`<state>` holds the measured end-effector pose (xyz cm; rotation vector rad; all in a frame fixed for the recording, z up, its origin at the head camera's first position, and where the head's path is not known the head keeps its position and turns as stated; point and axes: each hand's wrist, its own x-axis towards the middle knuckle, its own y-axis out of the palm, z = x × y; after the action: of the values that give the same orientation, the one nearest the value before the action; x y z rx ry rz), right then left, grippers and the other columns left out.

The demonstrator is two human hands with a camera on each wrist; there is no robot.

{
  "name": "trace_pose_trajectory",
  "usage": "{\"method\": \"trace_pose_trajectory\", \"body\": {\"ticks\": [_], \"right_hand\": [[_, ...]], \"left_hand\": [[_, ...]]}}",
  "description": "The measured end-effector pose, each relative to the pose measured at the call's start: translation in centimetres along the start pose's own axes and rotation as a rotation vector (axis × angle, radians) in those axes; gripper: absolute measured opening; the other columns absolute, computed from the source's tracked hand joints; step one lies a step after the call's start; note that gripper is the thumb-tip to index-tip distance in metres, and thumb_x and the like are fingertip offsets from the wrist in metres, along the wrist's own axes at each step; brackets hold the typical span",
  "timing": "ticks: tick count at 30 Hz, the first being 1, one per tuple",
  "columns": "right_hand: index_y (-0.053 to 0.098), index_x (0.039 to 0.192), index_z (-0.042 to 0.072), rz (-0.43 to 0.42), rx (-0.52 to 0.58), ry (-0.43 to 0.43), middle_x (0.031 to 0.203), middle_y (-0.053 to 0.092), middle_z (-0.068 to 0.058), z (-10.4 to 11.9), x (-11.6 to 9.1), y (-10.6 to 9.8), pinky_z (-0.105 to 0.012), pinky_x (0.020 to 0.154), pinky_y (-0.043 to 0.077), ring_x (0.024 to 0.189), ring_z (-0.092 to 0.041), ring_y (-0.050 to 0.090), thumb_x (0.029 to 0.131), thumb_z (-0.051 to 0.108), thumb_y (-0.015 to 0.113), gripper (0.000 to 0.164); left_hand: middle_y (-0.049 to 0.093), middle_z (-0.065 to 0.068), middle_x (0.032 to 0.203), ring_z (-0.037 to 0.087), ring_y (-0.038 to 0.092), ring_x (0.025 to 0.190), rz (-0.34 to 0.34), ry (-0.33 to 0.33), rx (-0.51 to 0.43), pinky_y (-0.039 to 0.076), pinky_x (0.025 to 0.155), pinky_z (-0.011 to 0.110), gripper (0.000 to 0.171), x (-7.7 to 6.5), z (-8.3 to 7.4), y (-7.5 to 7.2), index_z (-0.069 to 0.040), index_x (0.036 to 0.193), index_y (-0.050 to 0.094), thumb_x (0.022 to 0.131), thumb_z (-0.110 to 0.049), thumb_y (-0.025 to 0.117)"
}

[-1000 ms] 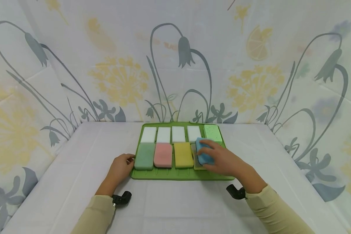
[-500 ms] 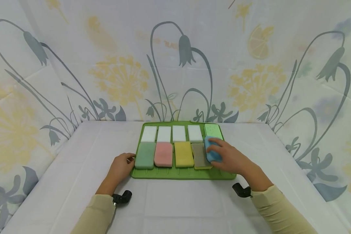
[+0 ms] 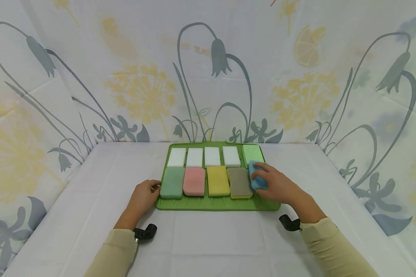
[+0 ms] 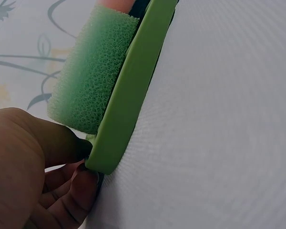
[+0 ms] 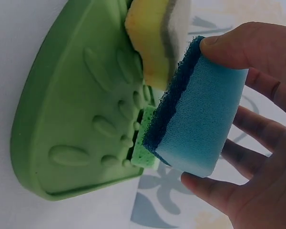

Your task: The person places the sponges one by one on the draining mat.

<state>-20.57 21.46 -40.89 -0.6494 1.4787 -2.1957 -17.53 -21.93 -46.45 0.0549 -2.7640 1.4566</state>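
My right hand (image 3: 279, 187) grips a blue sponge (image 5: 200, 107) by its ends, thumb on one side and fingers on the other. A dark blue scouring layer covers one face of it. The sponge is held tilted over the right end of a green tray (image 3: 201, 204), beside a yellow sponge with a grey top (image 3: 240, 182). At the tray's left edge, my left hand (image 3: 143, 198) pinches the rim between thumb and fingers. In the left wrist view, a green open-pored sponge (image 4: 93, 71) lies just past that thumb.
On the tray's front row, a green sponge (image 3: 172, 182), a pink sponge (image 3: 194, 181) and a yellow sponge (image 3: 218, 181) lie side by side. Several white blocks (image 3: 195, 157) and a light green sponge (image 3: 252, 153) form the back row. A patterned cloth (image 3: 208, 77) hangs behind.
The right hand has carried the blue sponge rightward, off the grey-topped sponge, which now shows fully. The left hand keeps its place at the tray's edge.
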Motion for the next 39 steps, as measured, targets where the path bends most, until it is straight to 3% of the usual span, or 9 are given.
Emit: {"method": "trace_pose_trajectory", "body": {"ticks": [24, 39], "right_hand": [[0.063, 0.104, 0.018, 0.067, 0.029, 0.006, 0.145, 0.043, -0.020, -1.5, 0.3, 1.6, -0.052, 0.091, 0.048, 0.128, -0.046, 0.047, 0.081, 0.012, 0.072, 0.026], [0.057, 0.104, 0.016, 0.082, 0.015, 0.001, 0.142, 0.050, -0.016, -1.8, 0.2, 1.8, -0.047, 0.091, 0.049, 0.127, -0.039, 0.050, 0.079, 0.011, 0.073, 0.030]], "left_hand": [[0.067, 0.016, 0.106, 0.029, 0.065, 0.097, 0.005, -0.002, -0.005, 0.053, 0.080, 0.043, 0.034, -0.1, 0.0, 0.0, 0.002, 0.124, 0.063, 0.095, -0.014, 0.055], [0.068, 0.016, 0.105, 0.029, 0.065, 0.097, -0.003, -0.003, -0.007, 0.054, 0.079, 0.043, 0.034, -0.1, 0.0, 0.0, 0.002, 0.124, 0.063, 0.094, -0.014, 0.056]]}}
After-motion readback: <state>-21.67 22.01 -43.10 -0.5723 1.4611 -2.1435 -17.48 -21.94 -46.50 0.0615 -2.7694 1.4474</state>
